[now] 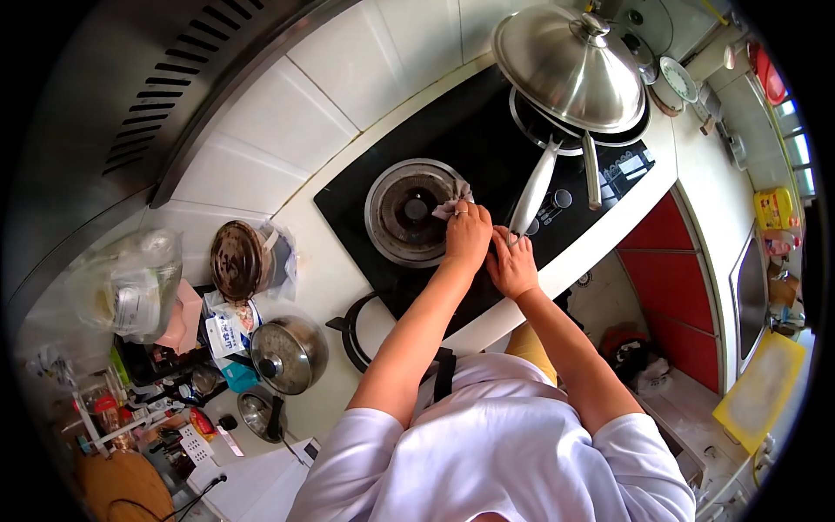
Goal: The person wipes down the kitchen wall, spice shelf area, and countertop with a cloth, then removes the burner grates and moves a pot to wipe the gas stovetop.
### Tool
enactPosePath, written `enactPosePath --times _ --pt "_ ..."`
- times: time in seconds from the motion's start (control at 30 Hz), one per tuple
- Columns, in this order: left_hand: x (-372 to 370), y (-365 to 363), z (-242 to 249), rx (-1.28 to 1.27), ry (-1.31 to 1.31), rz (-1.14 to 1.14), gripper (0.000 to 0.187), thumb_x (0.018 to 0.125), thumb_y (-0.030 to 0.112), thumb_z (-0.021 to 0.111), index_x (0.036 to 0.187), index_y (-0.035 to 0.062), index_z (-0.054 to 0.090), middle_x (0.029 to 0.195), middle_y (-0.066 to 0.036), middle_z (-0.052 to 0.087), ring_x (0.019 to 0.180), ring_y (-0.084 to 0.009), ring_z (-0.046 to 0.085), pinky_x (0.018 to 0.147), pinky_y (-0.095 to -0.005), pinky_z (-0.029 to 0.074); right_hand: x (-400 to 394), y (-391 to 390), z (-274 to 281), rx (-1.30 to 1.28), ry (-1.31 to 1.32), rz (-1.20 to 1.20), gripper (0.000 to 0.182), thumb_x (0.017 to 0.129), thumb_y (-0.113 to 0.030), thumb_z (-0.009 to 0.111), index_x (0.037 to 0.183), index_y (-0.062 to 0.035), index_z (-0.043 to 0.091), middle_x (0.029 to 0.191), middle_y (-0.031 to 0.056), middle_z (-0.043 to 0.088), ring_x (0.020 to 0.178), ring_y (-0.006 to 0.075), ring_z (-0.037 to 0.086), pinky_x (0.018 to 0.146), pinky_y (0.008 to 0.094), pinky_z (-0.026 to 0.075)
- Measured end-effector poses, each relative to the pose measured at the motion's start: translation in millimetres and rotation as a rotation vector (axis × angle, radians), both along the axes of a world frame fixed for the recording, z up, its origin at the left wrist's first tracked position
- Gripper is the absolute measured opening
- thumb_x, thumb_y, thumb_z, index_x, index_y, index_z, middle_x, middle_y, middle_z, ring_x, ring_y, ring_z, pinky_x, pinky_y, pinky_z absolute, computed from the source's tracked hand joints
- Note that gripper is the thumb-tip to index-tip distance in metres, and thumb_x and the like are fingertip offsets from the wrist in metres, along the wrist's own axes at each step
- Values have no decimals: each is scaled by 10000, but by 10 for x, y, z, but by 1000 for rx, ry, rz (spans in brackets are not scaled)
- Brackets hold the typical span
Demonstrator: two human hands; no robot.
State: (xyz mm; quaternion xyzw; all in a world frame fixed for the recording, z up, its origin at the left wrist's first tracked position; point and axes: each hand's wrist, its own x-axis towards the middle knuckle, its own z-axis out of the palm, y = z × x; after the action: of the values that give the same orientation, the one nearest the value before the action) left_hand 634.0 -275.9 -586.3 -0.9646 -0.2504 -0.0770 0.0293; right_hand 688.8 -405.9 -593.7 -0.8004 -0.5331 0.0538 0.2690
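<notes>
My left hand (470, 235) is closed on a crumpled, greyish cloth or tissue (452, 202). The wad presses on the right rim of a round, stained burner (391, 213) with a metal ring, set in a black glass cooktop (348, 196). Close beside it, my right hand (515, 268) lies at the front of the cooktop with its fingers stretched out. Its fingertips overlap the end of a silver pan handle (535, 191). That handle leads back to a wok under a tall domed steel lid (578, 74).
Left of the cooktop stand a steel pot with a lid (291, 352), a brown stained lid (237, 261) and a smaller lidded pan (258, 413). A range hood (130, 104) overhangs the left. Red cabinet doors (670, 278) and a yellow board (761, 391) are at the right.
</notes>
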Motion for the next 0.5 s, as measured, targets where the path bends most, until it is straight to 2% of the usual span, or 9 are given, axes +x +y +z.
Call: enactPosePath --times 0.03,0.2,0.37,0.43,0.5 --pt "-22 15 7 24 -36 -8 165 801 183 623 882 43 589 919 -120 613 919 -249 602 730 -328 546 -10 -4 4 2 -2 1 526 808 -153 643 1310 -80 506 1251 109 552 1159 311 499 1000 441 375" --pt "-423 -141 90 -20 12 -93 114 801 150 597 882 70 595 920 -90 611 913 -237 598 705 -322 535 -2 1 16 21 -19 1 521 782 -144 648 1285 -95 521 1251 104 559 1167 305 503 997 439 380" --pt "-687 -202 61 24 -57 -73 147 807 131 590 929 50 603 1055 -108 624 975 -247 594 759 -331 538 -3 0 -20 8 -43 10 519 753 -148 660 1256 -99 543 1251 98 562 1173 296 505 992 439 385" --pt "-673 -208 50 -33 -90 -61 158 805 113 602 950 50 603 1147 -121 609 994 -261 589 771 -344 542 -1 6 -5 3 -48 17 515 748 -151 662 1247 -97 552 1252 95 562 1174 294 505 991 439 387" --pt "-590 -182 36 -79 -122 -51 156 804 109 605 950 54 604 1156 -122 602 1000 -265 586 768 -346 543 -12 18 13 -5 -44 13 490 753 -150 659 1231 -95 565 1249 89 563 1170 292 507 991 437 388"
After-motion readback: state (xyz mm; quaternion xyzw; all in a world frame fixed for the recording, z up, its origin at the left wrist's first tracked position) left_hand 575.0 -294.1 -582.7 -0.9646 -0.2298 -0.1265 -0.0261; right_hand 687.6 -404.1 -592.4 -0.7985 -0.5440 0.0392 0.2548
